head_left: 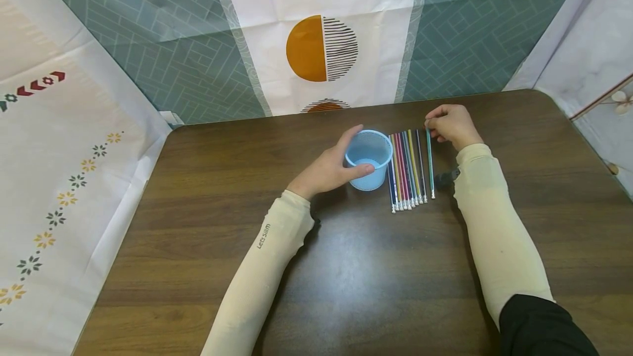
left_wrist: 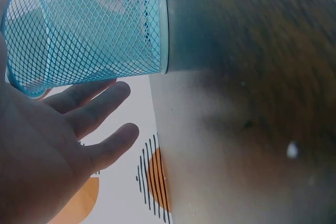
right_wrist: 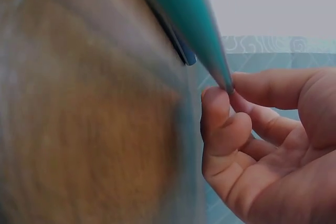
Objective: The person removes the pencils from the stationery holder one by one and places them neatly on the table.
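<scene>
My left hand (head_left: 323,170) holds a light-blue mesh pencil cup (head_left: 367,176), its thumb at the near side of the rim and its other fingers round the far side. The left wrist view shows the cup's mesh wall (left_wrist: 100,30) upright on the table, with some fingers spread apart behind it. Between thumb and fingertips, my right hand (head_left: 451,126) pinches the far end of a teal pencil (head_left: 429,161). Its white eraser end points toward me. Just left of it, several pencils (head_left: 406,169) in dark blue, red, yellow and other colours lie side by side, erasers nearest me.
The brown wooden table (head_left: 371,273) has its far edge against a hanging cloth (head_left: 193,76) with a brick-like pattern. White cloth with small flowers (head_left: 79,196) hangs along the left side, and another pale cloth (head_left: 588,32) along the right.
</scene>
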`<action>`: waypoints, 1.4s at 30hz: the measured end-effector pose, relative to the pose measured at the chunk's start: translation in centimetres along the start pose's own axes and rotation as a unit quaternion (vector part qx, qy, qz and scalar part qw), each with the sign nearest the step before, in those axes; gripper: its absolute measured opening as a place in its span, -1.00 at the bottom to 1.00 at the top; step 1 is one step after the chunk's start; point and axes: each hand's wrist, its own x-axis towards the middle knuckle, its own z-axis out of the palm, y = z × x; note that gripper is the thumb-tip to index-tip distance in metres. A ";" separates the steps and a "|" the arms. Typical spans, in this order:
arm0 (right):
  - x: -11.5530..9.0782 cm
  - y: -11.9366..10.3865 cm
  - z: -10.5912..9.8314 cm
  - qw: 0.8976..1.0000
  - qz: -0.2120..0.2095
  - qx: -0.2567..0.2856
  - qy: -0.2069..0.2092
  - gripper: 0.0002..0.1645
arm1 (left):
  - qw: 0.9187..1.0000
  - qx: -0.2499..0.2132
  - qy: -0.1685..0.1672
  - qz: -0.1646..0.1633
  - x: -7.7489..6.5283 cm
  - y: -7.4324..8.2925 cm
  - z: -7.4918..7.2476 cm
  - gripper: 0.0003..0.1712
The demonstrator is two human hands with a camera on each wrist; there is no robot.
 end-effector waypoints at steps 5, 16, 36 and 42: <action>0.1 0.2 0.2 1.000 -0.003 -0.017 -0.006 -0.75 | 1.000 -0.004 -0.001 -0.002 0.0 -0.1 0.0 0.10; 0.5 0.1 0.9 0.999 -0.001 -0.028 -0.020 -0.75 | 1.000 -0.008 -0.001 0.003 0.0 -0.2 0.1 0.09; 0.8 -0.5 1.6 0.994 -0.007 -0.095 -0.050 -0.71 | 1.000 -0.003 -0.003 0.005 0.1 -0.3 0.0 0.10; 0.7 -0.8 1.7 0.993 -0.004 -0.100 -0.055 -0.73 | 1.000 0.000 -0.001 0.007 0.1 -0.3 0.0 0.10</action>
